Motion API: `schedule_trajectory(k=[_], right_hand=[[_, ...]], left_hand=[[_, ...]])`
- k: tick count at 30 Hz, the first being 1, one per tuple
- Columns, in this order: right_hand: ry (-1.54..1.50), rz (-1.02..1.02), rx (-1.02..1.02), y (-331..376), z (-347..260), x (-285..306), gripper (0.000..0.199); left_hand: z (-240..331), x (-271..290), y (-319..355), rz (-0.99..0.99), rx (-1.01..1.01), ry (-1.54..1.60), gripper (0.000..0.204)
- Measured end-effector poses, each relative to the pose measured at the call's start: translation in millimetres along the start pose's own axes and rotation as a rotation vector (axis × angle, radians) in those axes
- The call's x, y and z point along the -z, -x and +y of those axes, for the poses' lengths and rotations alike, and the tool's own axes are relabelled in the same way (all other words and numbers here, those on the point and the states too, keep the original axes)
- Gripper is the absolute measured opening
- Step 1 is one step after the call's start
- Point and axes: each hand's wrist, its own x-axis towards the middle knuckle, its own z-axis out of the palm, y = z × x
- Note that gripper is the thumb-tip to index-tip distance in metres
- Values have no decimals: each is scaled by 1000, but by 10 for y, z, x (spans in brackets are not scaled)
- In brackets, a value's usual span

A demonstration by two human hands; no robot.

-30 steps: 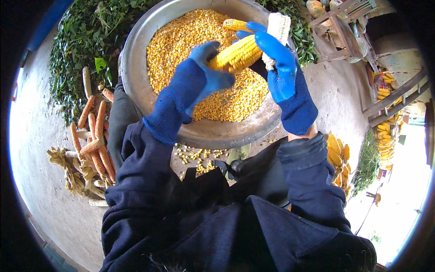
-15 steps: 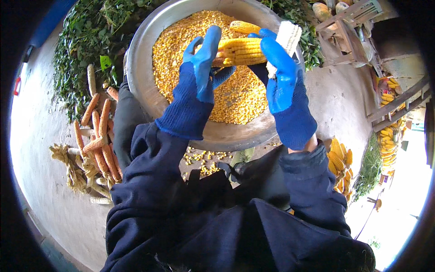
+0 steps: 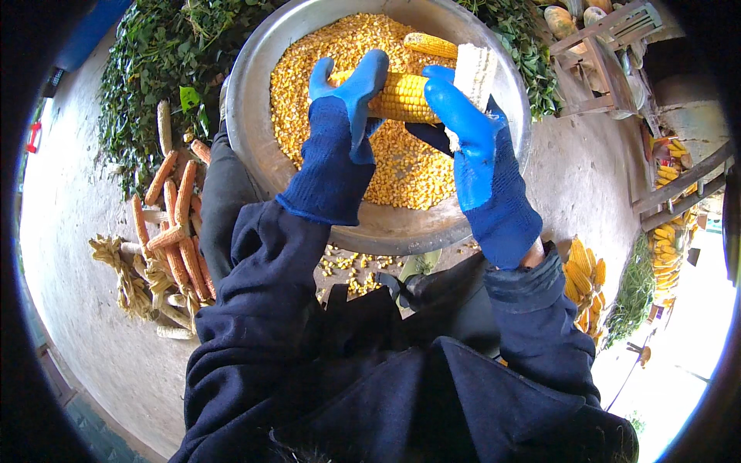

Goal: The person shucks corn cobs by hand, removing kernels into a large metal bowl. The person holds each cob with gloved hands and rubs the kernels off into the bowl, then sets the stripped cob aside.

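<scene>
Both my hands wear blue rubber-coated gloves over the metal basin, which holds loose yellow corn kernels. A yellow ear of corn lies crosswise between them. My left hand is closed around its left end, thumb and fingers on opposite sides. My right hand grips its right end, and also has a bare white corncob standing up against the palm side. The fingertips under the ear are mostly hidden. Just beyond, a second yellow ear rests on the kernels.
Stripped orange cobs and dry husks lie on the floor at left. Leafy green stalks are heaped behind. Whole ears are piled at right, near a wooden chair. Spilled kernels lie below the basin.
The view has shifted slightly, so the basin and piles appear a little to the right. The ear of corn has tilted, its right end lower, and my right hand sits slightly lower.
</scene>
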Motion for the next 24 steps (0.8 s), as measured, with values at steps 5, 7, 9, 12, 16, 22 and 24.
schedule_trajectory(k=[5,7,9,12,16,22,24], right_hand=[[-3,-93,162,-69,203,260,39],[-87,-133,228,-58,244,303,39],[-63,-130,210,-103,276,380,39],[-89,-115,187,-92,243,352,38],[-11,-44,114,-45,110,168,36],[51,-24,203,-65,148,179,37],[70,-67,244,-93,199,220,37]], left_hand=[[-18,78,-41,-107,-60,25,71],[-16,84,1,-151,-71,7,66],[-18,82,28,-195,-93,-19,61],[-8,120,-68,-220,-61,-2,74],[22,112,-193,-213,108,22,81],[-37,-20,-67,-53,-70,-61,92],[-37,29,-47,-69,-124,-104,86]])
